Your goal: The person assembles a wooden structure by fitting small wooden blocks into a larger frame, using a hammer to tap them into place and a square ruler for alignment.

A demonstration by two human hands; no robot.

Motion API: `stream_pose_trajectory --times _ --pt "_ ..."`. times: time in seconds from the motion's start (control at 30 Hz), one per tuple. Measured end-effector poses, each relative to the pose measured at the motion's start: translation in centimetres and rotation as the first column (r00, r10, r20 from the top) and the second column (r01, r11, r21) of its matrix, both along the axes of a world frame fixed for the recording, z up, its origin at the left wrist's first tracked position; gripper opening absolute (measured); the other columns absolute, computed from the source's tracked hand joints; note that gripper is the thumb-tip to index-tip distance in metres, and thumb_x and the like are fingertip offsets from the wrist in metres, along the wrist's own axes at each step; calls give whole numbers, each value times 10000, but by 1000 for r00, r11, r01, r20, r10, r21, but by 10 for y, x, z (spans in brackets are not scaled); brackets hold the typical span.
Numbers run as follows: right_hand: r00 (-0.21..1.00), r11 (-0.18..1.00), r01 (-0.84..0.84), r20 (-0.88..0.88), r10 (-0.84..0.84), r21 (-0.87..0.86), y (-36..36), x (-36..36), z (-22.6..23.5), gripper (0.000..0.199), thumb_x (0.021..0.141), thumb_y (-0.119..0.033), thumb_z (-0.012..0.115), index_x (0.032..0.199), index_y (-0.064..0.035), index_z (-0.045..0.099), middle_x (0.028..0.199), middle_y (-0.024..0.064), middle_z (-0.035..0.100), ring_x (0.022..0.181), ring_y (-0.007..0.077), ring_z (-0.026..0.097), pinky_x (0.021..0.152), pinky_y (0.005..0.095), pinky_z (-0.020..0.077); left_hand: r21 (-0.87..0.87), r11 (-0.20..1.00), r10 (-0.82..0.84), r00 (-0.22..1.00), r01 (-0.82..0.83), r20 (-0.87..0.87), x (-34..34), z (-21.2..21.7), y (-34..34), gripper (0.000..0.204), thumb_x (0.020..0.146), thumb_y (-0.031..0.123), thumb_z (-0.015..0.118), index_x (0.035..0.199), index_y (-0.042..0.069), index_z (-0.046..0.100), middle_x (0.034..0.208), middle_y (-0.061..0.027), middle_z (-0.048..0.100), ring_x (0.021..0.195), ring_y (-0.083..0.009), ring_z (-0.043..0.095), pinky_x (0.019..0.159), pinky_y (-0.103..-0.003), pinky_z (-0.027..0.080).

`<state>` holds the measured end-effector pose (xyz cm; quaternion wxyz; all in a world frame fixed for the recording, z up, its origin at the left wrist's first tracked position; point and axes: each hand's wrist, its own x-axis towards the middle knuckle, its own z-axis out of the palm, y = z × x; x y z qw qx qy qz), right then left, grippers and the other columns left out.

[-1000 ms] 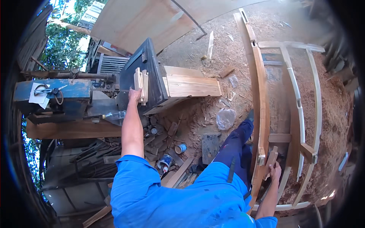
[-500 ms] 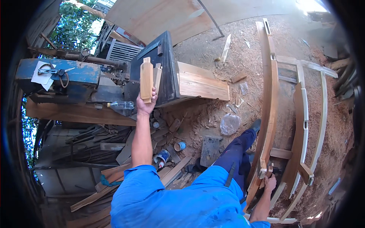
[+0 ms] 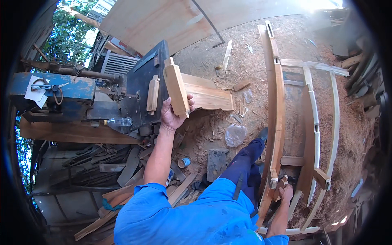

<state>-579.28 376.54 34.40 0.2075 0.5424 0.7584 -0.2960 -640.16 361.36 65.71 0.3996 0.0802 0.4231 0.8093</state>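
My left hand is wrapped round the lower end of a short wooden block with tenons, held upright in the air by the edge of the dark machine table. To its left a second tenoned wooden block rests on that table. Low on the right, my right hand is closed on a small piece of wood. It is close to the near end of a long curved wooden rail; part of the piece is hidden by my fingers.
A blue machine with a toothed blade stands left; scissors and a plastic bottle lie on it. A slatted wooden frame lies at right. Scrap wood, a tin can and a plastic bag litter the shavings-strewn floor.
My left hand has shifted right with its block, and the second block now shows apart from it on the table. The small piece in my right hand is raised beside the rail's end.
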Motion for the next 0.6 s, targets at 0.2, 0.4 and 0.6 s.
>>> stream_pose_trajectory --times 0.2,0.4,0.6 --pt "925 945 295 -204 -319 -142 12 -11 10 583 703 -199 702 1226 -6 529 1091 298 664 1044 478 637 904 504 515 510 840 -372 881 185 293 31 -14 32 551 1016 352 534 1413 -26 467 926 -133 546 675 -224 629 621 -367 506" --pt "962 969 215 -145 -231 -122 25 -29 3 822 719 -174 642 1469 -129 311 1056 345 663 1017 523 633 904 543 503 628 745 -455 860 225 231 47 -38 39 449 1057 202 472 1453 -9 447 895 -129 538 550 -154 615 524 -305 508" --pt "969 968 225 -77 -233 -110 33 -29 -12 893 767 -163 658 1550 -142 229 1110 333 663 1038 502 643 926 534 513 629 739 -494 829 242 263 57 -31 44 486 1053 255 484 1489 43 444 1154 -230 512 494 -151 613 401 -235 494"
